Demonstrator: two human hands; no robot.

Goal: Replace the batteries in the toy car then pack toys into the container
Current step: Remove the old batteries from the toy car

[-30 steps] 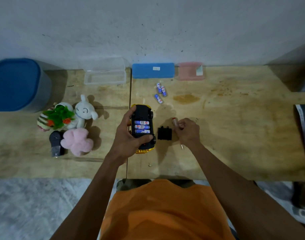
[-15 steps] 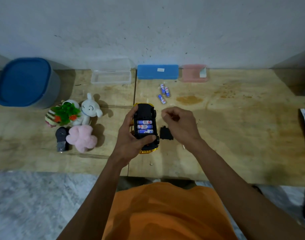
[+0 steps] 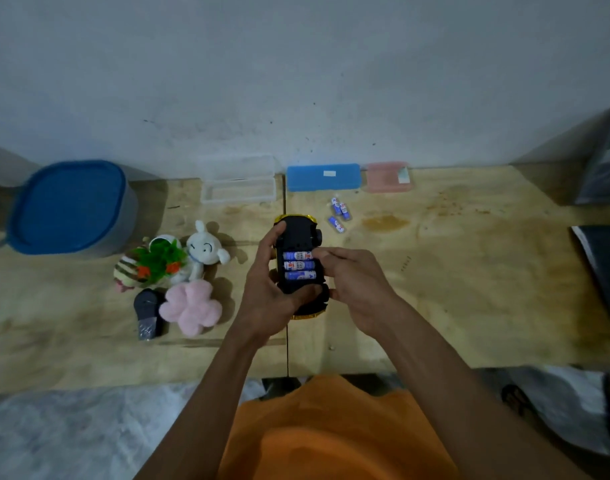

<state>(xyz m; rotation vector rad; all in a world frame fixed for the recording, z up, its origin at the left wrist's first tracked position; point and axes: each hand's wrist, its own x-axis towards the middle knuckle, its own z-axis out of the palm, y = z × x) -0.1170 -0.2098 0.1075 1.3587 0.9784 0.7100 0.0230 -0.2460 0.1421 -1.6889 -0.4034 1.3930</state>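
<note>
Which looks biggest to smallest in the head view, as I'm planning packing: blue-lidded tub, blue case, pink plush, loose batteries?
1. Blue-lidded tub, clearly largest.
2. Blue case and pink plush: similar in area, and the plush lies nearer the camera, so no ranking.
3. Loose batteries, smallest.

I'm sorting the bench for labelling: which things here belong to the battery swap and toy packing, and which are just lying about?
Belongs to the job:
toy car, upside down in the left hand
batteries in it, right hand at them
loose batteries
plush toys
blue-lidded container

Lying about:
clear box
blue case
pink case
</note>
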